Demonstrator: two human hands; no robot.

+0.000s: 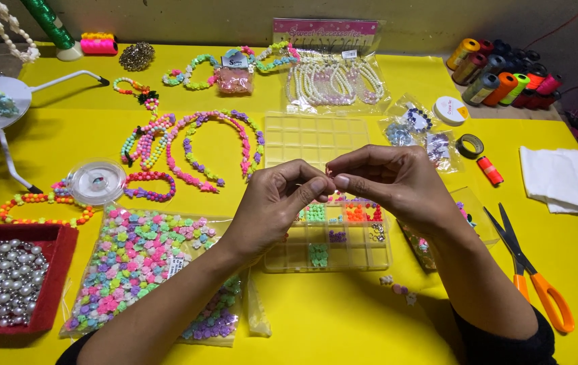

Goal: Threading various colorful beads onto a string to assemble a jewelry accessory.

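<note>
My left hand point(272, 203) and right hand point(387, 177) meet fingertip to fingertip above the clear bead box point(322, 196), both pinched on something too small to make out. A bead bag point(140, 267) lies left, scissors point(529, 267) right, on the yellow counter point(343, 318).

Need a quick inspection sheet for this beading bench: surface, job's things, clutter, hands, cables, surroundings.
Surface: yellow table cover, crowded.
Job's things: clear compartment box beneath the hands, beads in its near cells; whatever is pinched is too small to tell.
Clutter: bag of pastel beads, red tray of pearls, finished bead strands, orange-handled scissors, thread spools, white cloth.
Hands: left hand and right hand, fingertips pinched together.
Cables: nothing seen.
Surroundings: plain wall behind.
</note>
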